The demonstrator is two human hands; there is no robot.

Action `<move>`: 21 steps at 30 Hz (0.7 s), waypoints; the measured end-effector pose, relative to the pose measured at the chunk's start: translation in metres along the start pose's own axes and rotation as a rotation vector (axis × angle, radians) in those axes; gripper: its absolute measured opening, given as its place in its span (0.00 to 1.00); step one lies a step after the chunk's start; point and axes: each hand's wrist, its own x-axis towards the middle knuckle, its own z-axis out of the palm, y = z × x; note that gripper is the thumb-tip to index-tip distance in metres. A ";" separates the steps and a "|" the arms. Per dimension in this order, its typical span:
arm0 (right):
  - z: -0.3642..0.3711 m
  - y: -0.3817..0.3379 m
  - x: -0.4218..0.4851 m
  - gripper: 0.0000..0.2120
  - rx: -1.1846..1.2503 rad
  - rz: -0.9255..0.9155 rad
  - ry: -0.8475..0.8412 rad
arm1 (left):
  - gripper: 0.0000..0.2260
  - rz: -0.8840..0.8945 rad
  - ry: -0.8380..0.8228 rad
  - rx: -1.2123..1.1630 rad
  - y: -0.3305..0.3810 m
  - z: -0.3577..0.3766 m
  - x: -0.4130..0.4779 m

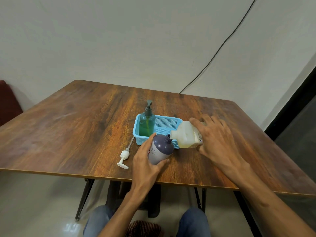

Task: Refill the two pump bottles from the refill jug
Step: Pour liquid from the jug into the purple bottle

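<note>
I look at a wooden table [68, 125] with a streaky brown grain. Behind the table rises a plain pale wall [119, 40]. A black cable [219, 47] slants down it to the table's far right edge. Left of the table I make out a dark red seat [8, 100], and right of it a dark panel [297, 117]. Under the table, black legs [84, 197] stand on a pale glossy floor [42, 202].

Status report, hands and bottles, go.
Left hand grips purple bottle, open neck. Right hand holds refill jug tilted, spout at neck. Green bottle in basket, pump on. White pump lies on table.
</note>
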 end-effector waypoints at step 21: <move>-0.005 -0.003 0.000 0.44 0.007 0.003 -0.029 | 0.42 0.004 -0.002 -0.003 -0.002 0.000 0.000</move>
